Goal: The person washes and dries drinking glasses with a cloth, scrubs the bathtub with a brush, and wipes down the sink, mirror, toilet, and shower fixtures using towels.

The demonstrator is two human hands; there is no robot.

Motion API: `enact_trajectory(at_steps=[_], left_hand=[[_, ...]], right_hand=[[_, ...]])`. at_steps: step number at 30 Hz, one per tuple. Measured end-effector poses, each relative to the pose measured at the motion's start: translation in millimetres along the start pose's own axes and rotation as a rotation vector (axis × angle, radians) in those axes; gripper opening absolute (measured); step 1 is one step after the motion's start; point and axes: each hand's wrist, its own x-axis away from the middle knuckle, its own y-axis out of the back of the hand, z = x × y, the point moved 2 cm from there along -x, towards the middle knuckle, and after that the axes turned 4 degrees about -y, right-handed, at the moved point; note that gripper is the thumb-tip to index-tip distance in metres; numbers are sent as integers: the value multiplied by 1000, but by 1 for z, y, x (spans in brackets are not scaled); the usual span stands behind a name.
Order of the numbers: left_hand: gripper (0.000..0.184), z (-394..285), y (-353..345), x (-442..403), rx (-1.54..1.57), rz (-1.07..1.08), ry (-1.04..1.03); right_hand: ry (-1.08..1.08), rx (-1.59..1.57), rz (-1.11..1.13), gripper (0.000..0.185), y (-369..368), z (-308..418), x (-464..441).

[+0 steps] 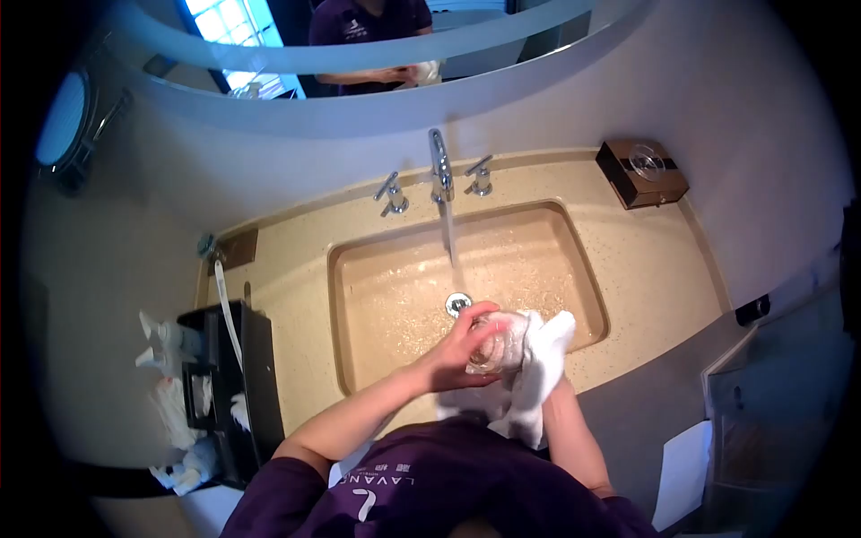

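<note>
Over the front part of the sink, my left hand (456,350) is wrapped round a clear drinking glass (489,355), which lies tilted with its side towards me. A white cloth (545,354) is pressed against the glass's right end and hangs down towards my shirt. My right hand (558,391) holds that cloth, and its fingers are mostly hidden under the folds. Behind the hands, water runs from the chrome faucet (439,166) into the beige sink (334,296), near the round metal drain (458,305).
At left stands a black caddy (260,359) with a white long-handled brush (228,309) and white spray bottles (179,339). A brown box (641,175) with a clear round lid on top sits at the counter's back right. A mirror (359,58) hangs behind.
</note>
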Motion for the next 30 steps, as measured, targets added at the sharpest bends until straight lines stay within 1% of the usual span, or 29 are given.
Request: enact_trajectory(at_steps=[3, 4, 6, 8, 9, 10, 11, 13, 15, 16, 18, 19, 20, 21, 22, 23, 24, 26, 27, 28, 29, 30], left_hand=[[119, -14, 1, -6, 656, -183, 118], [127, -16, -9, -9, 782, 74, 398], [108, -18, -34, -17, 763, 220, 322], [80, -25, -58, -30, 646, 385, 310], [66, -31, -61, -36, 536, 550, 401], [53, -30, -68, -39, 472, 634, 321], [46, -32, -59, -33, 565, 571, 330], [36, -60, -10, -28, 473, 283, 213], [32, -65, 27, -14, 101, 181, 12], [31, -74, 47, -6, 134, 223, 104], [29, -117, 89, 0, 206, 300, 285], [30, -121, 98, 6, 313, 86, 162], [32, -125, 105, 12, 470, -17, 140], [33, -127, 106, 17, 727, -102, 155], [35, -129, 101, 23, 967, -181, 158], [37, -133, 92, 29, 1136, -236, 163], [38, -135, 80, 34, 1259, -300, 181], [42, -137, 60, 38, 1328, -448, 264], [43, -131, 49, 33, 1226, -535, 325], [45, -122, 38, 28, 1033, -605, 389], [47, -110, 26, 23, 773, -646, 435], [49, -105, 24, 31, 410, -646, 362]], right_hand=[[29, 67, 34, 31, 24, 17, 6], [36, 98, 43, 31, 35, 26, 9], [57, 168, 43, 31, 58, 43, 13], [80, 244, 23, 32, 85, 61, 17], [89, 279, 5, 33, 98, 70, 20], [98, 318, -19, 33, 112, 79, 23], [108, 343, -46, 33, 125, 87, 26], [121, 388, -95, 35, 146, 101, 35], [146, 398, -130, 36, 157, 111, 46], [162, 404, -136, 36, 159, 114, 48], [192, 385, -118, 37, 153, 115, 55], [209, 370, -100, 38, 149, 115, 58], [219, 351, -67, 39, 140, 112, 62], [233, 331, -21, 40, 129, 111, 64], [248, 314, 33, 40, 116, 109, 67], [262, 293, 100, 41, 101, 108, 68], [272, 274, 171, 42, 84, 107, 71], [283, 222, 289, 43, 43, 96, 76], [291, 183, 311, 44, 24, 73, 81], [330, 134, 290, 54, 5, 36, 82], [281, 142, 192, 57, -4, 39, 78], [257, 150, 174, 55, -8, 24, 70]])
